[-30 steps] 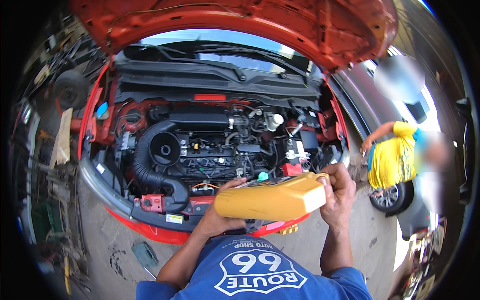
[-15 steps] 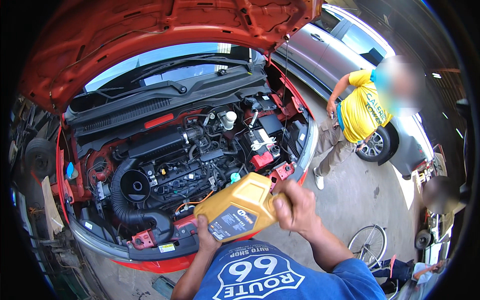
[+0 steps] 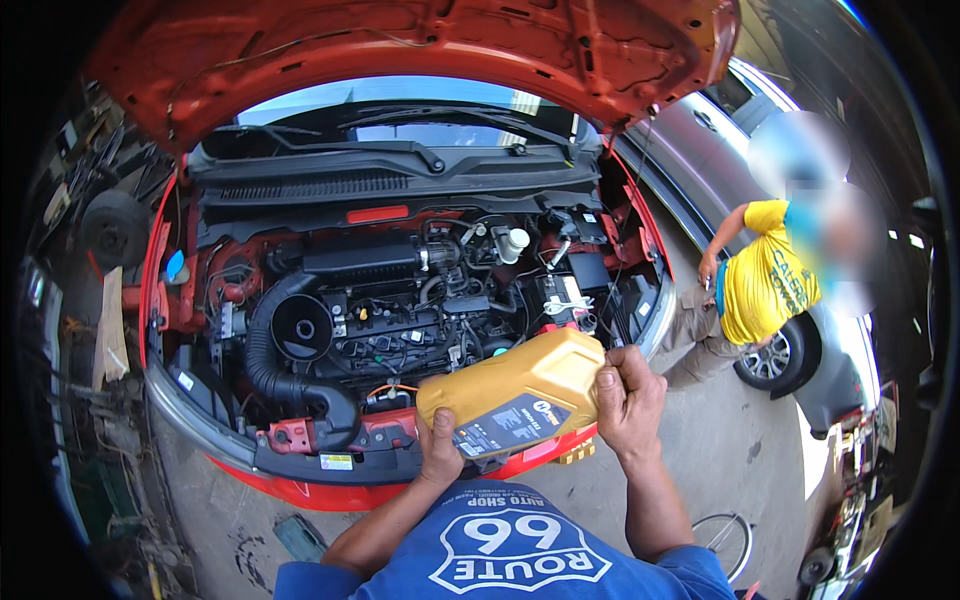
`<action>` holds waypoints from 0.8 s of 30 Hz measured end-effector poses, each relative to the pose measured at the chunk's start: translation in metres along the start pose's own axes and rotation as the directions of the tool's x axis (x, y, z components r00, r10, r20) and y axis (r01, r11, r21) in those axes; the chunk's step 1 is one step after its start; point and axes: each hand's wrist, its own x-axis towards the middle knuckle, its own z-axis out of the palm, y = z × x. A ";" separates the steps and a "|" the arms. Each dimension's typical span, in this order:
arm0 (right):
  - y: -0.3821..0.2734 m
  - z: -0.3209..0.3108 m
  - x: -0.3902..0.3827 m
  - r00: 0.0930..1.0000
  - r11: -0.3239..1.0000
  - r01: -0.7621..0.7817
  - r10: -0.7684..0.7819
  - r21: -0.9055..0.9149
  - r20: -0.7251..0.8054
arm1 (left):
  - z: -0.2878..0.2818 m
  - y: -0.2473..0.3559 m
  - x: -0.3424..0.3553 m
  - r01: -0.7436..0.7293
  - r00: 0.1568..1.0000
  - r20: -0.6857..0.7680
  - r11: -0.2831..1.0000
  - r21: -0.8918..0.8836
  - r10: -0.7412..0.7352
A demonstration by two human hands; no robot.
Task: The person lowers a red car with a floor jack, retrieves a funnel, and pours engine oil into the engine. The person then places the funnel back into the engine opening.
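Note:
A gold plastic oil bottle (image 3: 515, 385) with a dark label lies on its side in the air, over the front edge of the engine bay. My left hand (image 3: 440, 452) grips its base end, with the thumb on the near side. At the opposite end, on the right, my right hand (image 3: 630, 397) has its fingers closed round the neck; they hide the cap, if one is there. A black funnel (image 3: 302, 328) stands upright on the left part of the engine (image 3: 390, 330), apart from both hands.
The red hood (image 3: 420, 50) is raised above the engine bay. A person in a yellow shirt (image 3: 770, 285) stands at the right, beside a silver vehicle (image 3: 680, 150). A bicycle wheel (image 3: 725, 545) is at the lower right, and loose parts and a tyre (image 3: 113, 230) line the left.
The view has swung, so the car sits further right in it. The bottle is more level, and my right hand has turned at its neck with the fingers drawn in. Both hands keep hold.

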 end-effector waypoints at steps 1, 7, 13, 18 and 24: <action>-0.001 0.001 -0.001 0.999 0.999 0.032 -0.032 0.028 -0.013 | -0.004 0.001 0.004 0.055 0.998 0.025 0.998 -0.021 -0.054; -0.008 -0.021 -0.001 0.687 0.692 0.719 -0.721 0.056 0.092 | -0.006 0.006 0.028 0.775 0.631 0.491 0.496 -0.391 -0.600; 0.010 0.004 0.017 0.998 0.991 0.060 -0.056 0.117 -0.039 | 0.004 -0.003 0.010 -0.158 0.987 0.000 0.966 0.204 0.161; -0.022 -0.005 0.013 0.786 0.790 0.609 -0.613 0.065 0.087 | -0.011 0.005 0.032 0.710 0.704 0.487 0.524 -0.470 -0.516; -0.021 0.001 0.025 0.677 0.688 0.706 -0.726 0.170 0.121 | -0.002 -0.009 0.010 0.690 0.711 0.329 0.524 -0.500 -0.622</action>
